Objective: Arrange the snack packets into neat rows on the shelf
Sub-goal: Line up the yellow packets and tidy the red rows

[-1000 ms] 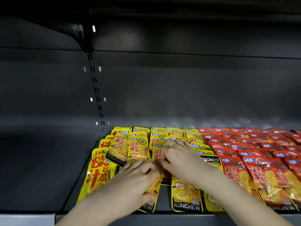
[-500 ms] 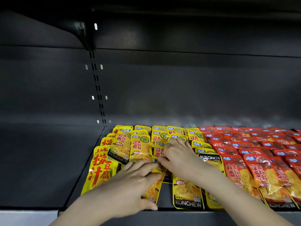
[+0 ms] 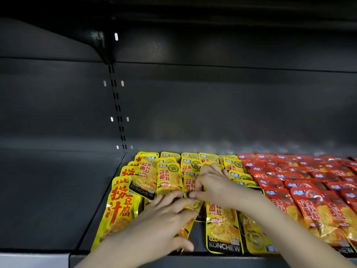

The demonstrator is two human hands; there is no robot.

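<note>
Yellow snack packets (image 3: 168,178) lie in overlapping rows on the dark shelf (image 3: 58,194), with red packets (image 3: 309,192) in rows to their right. My left hand (image 3: 164,221) lies over a tilted yellow packet (image 3: 185,229) near the front edge, fingers stretched across it and thumb hooked under its lower edge. My right hand (image 3: 216,185) reaches in from the right with curled fingers and pinches the lower edge of a yellow packet (image 3: 190,183) in the middle row. The fingertips of both hands meet there.
Larger yellow packets with red characters (image 3: 119,207) are stacked along the left end of the rows. A yellow packet with a black KONCHEW band (image 3: 222,227) lies at the front. The shelf's left section is bare dark metal, and a slotted upright (image 3: 117,105) runs up the back wall.
The view has shifted slightly. My left hand has slid forward over its packet so its fingertips reach my right hand's fingertips. My right hand stays on the middle row.
</note>
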